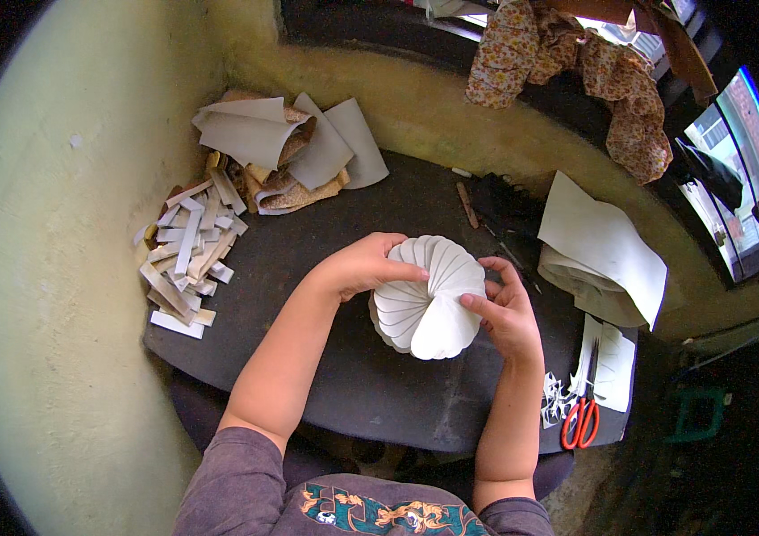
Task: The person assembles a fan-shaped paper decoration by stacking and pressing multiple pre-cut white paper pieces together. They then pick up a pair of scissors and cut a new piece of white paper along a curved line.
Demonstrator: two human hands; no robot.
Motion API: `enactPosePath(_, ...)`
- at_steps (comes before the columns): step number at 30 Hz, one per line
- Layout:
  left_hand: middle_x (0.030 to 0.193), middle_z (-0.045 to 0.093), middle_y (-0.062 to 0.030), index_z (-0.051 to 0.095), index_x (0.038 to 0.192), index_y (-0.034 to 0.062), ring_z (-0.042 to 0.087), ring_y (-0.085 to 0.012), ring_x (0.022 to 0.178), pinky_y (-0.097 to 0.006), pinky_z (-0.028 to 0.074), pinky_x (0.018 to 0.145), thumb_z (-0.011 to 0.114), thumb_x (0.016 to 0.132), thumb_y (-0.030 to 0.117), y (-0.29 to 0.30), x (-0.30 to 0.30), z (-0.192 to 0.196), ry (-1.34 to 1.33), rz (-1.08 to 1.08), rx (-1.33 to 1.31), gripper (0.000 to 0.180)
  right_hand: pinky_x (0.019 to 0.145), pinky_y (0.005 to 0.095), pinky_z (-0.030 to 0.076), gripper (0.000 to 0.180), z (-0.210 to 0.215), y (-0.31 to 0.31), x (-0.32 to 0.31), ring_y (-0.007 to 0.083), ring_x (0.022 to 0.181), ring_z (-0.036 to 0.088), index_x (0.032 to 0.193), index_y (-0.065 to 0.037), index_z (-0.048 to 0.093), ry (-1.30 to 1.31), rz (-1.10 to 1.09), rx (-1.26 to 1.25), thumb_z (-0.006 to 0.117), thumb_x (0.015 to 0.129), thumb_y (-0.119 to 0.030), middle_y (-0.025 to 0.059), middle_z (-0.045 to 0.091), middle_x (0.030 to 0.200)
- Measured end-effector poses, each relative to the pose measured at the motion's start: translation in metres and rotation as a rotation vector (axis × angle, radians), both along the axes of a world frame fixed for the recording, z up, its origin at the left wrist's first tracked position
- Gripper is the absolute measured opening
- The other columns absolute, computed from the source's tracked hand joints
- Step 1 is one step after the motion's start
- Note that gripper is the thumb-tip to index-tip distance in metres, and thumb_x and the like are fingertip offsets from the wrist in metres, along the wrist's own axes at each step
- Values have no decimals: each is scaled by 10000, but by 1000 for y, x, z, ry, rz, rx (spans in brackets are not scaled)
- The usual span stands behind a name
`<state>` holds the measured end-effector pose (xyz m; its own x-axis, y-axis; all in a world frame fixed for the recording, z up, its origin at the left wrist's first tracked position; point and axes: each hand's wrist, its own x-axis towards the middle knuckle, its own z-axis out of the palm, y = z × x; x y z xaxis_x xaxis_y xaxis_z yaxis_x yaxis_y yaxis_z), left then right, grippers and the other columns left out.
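Note:
Both of my hands hold a white paper rosette [437,322] above the middle of the dark table [388,389]. It is made of several rounded petals that overlap in a spiral around a small centre. My left hand [369,266] grips its upper left edge, thumb lying across the top petals. On the opposite side, my right hand [508,314] has its thumb on the face and fingers curled around the right rim. The underside of the rosette is hidden.
Red-handled scissors [582,420] lie at the right edge beside paper scraps [556,400] and cut white sheets [613,366]. A curled white sheet [607,246] rises behind them. Folded strips [187,255] are heaped at left, below loose sheets [326,147]. A brown stick-like tool [467,205] lies at the back.

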<state>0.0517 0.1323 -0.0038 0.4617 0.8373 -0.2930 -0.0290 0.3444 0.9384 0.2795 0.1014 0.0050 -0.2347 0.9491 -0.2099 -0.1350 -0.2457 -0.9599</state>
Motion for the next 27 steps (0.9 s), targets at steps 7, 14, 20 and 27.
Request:
enactPosePath(7, 1002, 633, -108, 549, 1099, -40, 600, -168, 903, -287, 466, 831, 769, 667, 157, -1, 0, -3, 0, -15, 42, 524, 724, 302, 512, 582, 2, -1, -2, 220, 858, 630, 1196, -16, 390, 19, -27, -5, 693, 702, 41, 175, 631, 968)
enactPosePath(14, 992, 637, -104, 565, 1087, -34, 600, -164, 896, -289, 463, 832, 782, 650, 155, -2, 1, 1, -11, -11, 34, 523, 731, 304, 512, 595, 1, 0, -1, 220, 874, 626, 1204, -31, 390, 20, -36, -13, 691, 697, 51, 171, 627, 974)
enactPosePath(20, 973, 642, -98, 583, 1063, -28, 601, -161, 877, -290, 463, 828, 803, 616, 159, -3, 2, 5, -1, -4, 44, 532, 743, 307, 507, 594, 1, -1, -2, 214, 879, 624, 1204, -38, 394, -9, -22, 4, 691, 697, 51, 163, 629, 977)
enactPosePath(27, 961, 644, -96, 591, 1044, -21, 601, -163, 870, -294, 464, 817, 810, 602, 170, -3, 3, 4, 37, 0, 37, 528, 752, 304, 507, 588, 2, -3, -2, 213, 892, 621, 1204, -50, 400, 22, -25, 50, 696, 704, 41, 162, 625, 987)
